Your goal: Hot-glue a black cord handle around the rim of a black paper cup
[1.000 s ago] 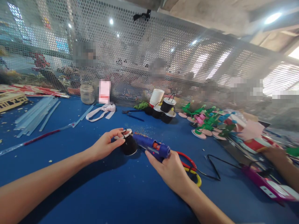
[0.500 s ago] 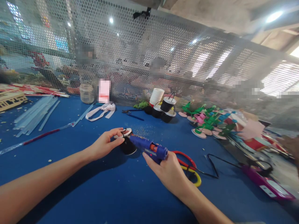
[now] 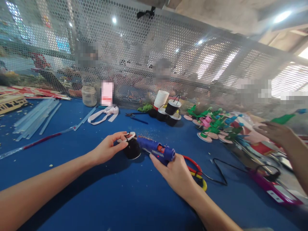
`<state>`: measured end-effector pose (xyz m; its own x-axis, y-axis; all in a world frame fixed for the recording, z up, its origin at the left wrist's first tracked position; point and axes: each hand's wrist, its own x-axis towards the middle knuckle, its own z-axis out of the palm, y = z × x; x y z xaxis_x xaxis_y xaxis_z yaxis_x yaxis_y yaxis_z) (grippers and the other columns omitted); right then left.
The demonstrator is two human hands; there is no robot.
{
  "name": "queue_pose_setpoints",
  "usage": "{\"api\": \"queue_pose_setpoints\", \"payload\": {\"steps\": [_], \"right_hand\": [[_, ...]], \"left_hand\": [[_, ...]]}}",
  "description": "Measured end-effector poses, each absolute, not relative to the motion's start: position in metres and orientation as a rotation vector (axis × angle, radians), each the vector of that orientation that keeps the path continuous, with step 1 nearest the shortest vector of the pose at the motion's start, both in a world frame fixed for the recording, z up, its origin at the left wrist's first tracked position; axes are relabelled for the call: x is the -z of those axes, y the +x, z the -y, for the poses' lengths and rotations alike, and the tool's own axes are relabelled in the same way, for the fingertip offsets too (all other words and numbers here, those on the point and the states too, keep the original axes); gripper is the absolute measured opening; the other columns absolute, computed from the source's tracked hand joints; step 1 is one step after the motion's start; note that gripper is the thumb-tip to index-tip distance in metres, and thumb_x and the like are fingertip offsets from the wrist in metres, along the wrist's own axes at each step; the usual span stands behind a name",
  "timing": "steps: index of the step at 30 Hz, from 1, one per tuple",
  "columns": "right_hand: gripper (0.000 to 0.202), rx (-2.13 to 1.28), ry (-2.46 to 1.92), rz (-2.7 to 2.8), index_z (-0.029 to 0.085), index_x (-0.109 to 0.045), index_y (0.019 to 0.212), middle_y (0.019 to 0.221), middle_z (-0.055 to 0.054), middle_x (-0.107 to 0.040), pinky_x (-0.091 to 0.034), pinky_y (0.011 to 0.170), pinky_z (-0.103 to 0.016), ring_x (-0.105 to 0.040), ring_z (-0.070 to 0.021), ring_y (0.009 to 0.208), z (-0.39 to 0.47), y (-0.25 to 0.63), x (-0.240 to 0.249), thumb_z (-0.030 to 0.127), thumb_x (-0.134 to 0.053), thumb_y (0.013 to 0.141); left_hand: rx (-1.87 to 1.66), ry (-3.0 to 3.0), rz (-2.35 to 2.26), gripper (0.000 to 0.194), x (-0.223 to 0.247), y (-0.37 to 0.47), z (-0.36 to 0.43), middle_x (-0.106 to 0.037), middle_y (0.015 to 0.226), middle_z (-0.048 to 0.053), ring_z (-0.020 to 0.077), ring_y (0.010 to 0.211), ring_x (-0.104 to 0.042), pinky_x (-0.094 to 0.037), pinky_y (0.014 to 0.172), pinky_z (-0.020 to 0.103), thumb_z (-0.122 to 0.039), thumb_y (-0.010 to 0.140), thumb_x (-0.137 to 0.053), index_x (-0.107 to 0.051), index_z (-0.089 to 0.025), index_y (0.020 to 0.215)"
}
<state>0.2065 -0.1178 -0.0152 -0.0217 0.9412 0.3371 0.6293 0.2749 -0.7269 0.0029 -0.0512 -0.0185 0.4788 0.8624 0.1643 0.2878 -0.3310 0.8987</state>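
Note:
My left hand [image 3: 113, 144] pinches a small black paper cup [image 3: 133, 150] at its white rim, where a thin black cord handle arches up. The cup stands slightly tilted on the blue table. In my right hand [image 3: 176, 175] is a blue hot glue gun [image 3: 156, 149] with an orange part in its body and a small red light glowing. Its nozzle points left, close to the cup's rim. Whether the nozzle touches the cup I cannot tell. Behind my right hand lie the red and yellow loop handles [image 3: 195, 166] of a tool.
Similar black cups [image 3: 172, 107] and a white cup stack [image 3: 161, 99] stand at the back, near pliers [image 3: 137, 117]. Clear glue sticks [image 3: 37, 117] lie left. Right are felt plants [image 3: 214, 126], a purple power strip [image 3: 275, 187] and another person's hand [image 3: 274, 131].
The glue gun and my right hand have shifted slightly right, away from the cup. My left hand stays put. Another person's hand has come in at the right with a green leafy piece.

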Motion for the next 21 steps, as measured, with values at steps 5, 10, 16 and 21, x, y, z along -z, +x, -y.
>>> {"api": "queue_pose_setpoints", "payload": {"steps": [5,10,16,21], "right_hand": [[0.018,-0.542,-1.394,1.745,0.016,-0.056,0.066,0.058,0.0,-0.057,-0.045,0.053,-0.026,-0.053,-0.0144,0.054,0.1174,0.207,0.0171,0.032,-0.052,0.072],[0.019,-0.545,-1.447,1.703,0.016,-0.052,0.06,0.051,0.001,-0.05,-0.04,0.044,-0.024,-0.048,-0.0125,0.046,0.1125,0.2097,0.0166,0.032,-0.051,0.071],[0.019,-0.506,-1.433,1.718,0.016,-0.053,0.059,0.052,0.001,-0.051,-0.041,0.046,-0.024,-0.048,-0.0121,0.046,0.114,0.2077,0.0107,0.031,-0.052,0.07],[0.017,-0.475,-1.402,1.769,0.015,-0.056,0.064,0.057,-0.001,-0.055,-0.044,0.052,-0.025,-0.05,-0.0135,0.052,0.116,0.2061,0.0106,0.03,-0.052,0.071]], "left_hand": [[-0.82,1.861,-0.937,0.02,0.0194,0.002,0.0506,-0.047,0.125,0.012,0.0238,0.12,-0.038,-0.023,0.101,0.041,-0.034,0.077,-0.048,-0.048,-0.016,0.069],[-0.824,1.842,-0.934,0.02,0.0176,0.0021,0.0509,-0.049,0.123,0.012,0.023,0.119,-0.039,-0.023,0.101,0.041,-0.034,0.077,-0.048,-0.048,-0.016,0.069],[-0.823,1.832,-0.932,0.02,0.0166,0.0022,0.0525,-0.047,0.126,0.012,0.0229,0.119,-0.039,-0.023,0.101,0.041,-0.034,0.077,-0.048,-0.046,-0.016,0.067],[-0.816,1.834,-0.947,0.021,0.0175,0.0015,0.0527,-0.046,0.127,0.01,0.0225,0.121,-0.037,-0.022,0.102,0.04,-0.034,0.077,-0.047,-0.045,-0.017,0.066]]}}
